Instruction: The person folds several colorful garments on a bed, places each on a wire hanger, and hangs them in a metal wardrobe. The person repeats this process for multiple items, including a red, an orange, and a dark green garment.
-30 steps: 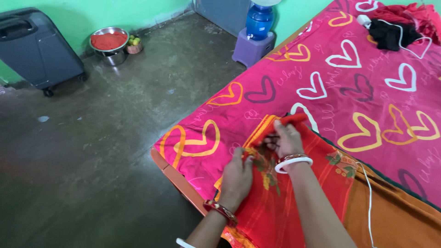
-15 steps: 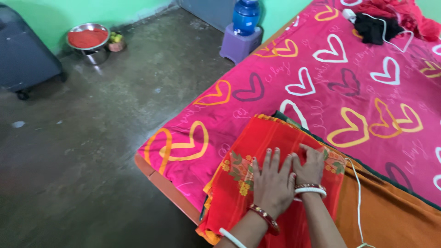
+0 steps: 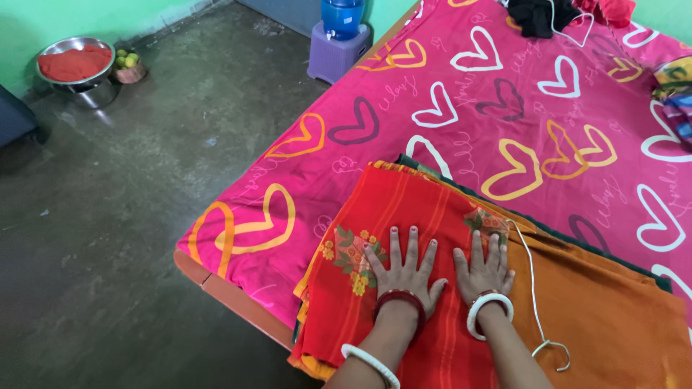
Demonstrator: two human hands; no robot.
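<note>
A folded red cloth with a flowered border (image 3: 404, 209) lies on the near corner of a bed covered by a pink sheet with heart outlines (image 3: 461, 108). My left hand (image 3: 405, 268) rests flat on the red cloth, fingers spread, with red and white bangles on the wrist. My right hand (image 3: 484, 265) lies flat beside it, fingers apart, a white bangle on the wrist. Neither hand holds anything. An orange cloth (image 3: 613, 317) lies under and to the right of the red one, with a white cord (image 3: 537, 302) across it.
A metal bowl of red stuff (image 3: 76, 63) and a small bowl of fruit (image 3: 128, 65) stand on the concrete floor by the green wall. A blue water container on a purple stand (image 3: 339, 32) is beside the bed. Dark clothes (image 3: 548, 16) lie at the far end.
My hands were pinching the cloth's far fold a second ago; now both lie flat, palms down, nearer to me on the smoothed red cloth. The view has shifted left.
</note>
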